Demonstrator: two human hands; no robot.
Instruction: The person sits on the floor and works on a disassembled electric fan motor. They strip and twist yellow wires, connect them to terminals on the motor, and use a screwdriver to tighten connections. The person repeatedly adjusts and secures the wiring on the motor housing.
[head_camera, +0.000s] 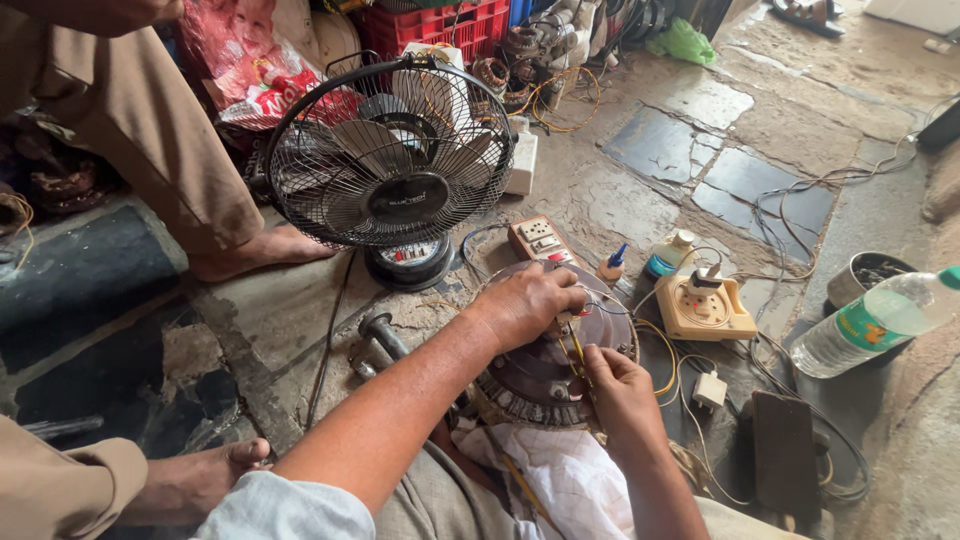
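- Stone floor (660, 150): worn slabs that carry all the work; everything below is placed relative to the fan motor.
- Table fan (390, 155): black wire guard, upright, behind the motor and to its left.
- Fan motor (540, 375): round, dark, with a ring of windings, lying flat in front of the person's lap, under both hands.
- Water bottle (880, 320): lying tilted, well right of the motor.
- Socket box (705, 305): beige, just right of the motor.
- Left hand (525, 300): palm down on the motor top, fingers closed around a small pale part.
- Right hand (620, 390): at the near right rim, pinching yellow wires (578, 350).
- Judgement: wiring step under way; the next move calls for a fine grip at the lead ends and a steadied motor.
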